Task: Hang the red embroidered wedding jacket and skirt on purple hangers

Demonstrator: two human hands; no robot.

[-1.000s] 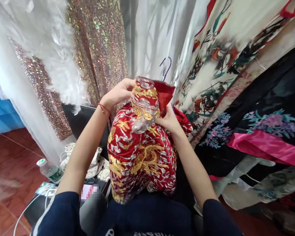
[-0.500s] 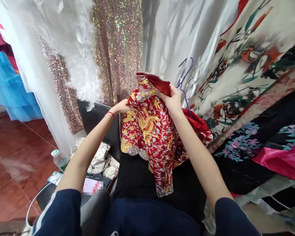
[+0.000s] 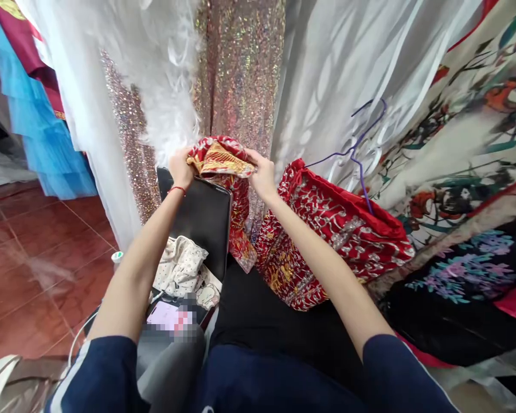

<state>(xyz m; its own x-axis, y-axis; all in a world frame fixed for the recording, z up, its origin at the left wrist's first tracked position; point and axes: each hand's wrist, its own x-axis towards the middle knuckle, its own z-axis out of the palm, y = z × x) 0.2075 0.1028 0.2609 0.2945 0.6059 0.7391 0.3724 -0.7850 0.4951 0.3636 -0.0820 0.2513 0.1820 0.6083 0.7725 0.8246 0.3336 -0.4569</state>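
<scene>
A red embroidered jacket (image 3: 221, 159) with gold and silver patterns is bunched between my two hands, above a black chair back. My left hand (image 3: 181, 170), with a red cord bracelet on the wrist, is closed on its left side. Fingers of my right hand (image 3: 262, 176) pinch its right edge. The lower part of the jacket hangs down beside the chair. To the right, a matching red embroidered garment (image 3: 331, 235), which looks like a skirt, spreads from a purple hanger (image 3: 361, 143). My right forearm passes in front of it.
The black chair (image 3: 202, 221) stands ahead with a dotted white cloth bag (image 3: 180, 267) and a phone (image 3: 167, 315) near it. White, sequined and feathered garments hang behind. A floral dress (image 3: 456, 155) hangs at right, a blue tulle skirt (image 3: 47, 132) at left.
Both hands have moved left with the jacket, away from my lap, and it is now folded at the top. The red skirt-like garment on the hanger is now more exposed.
</scene>
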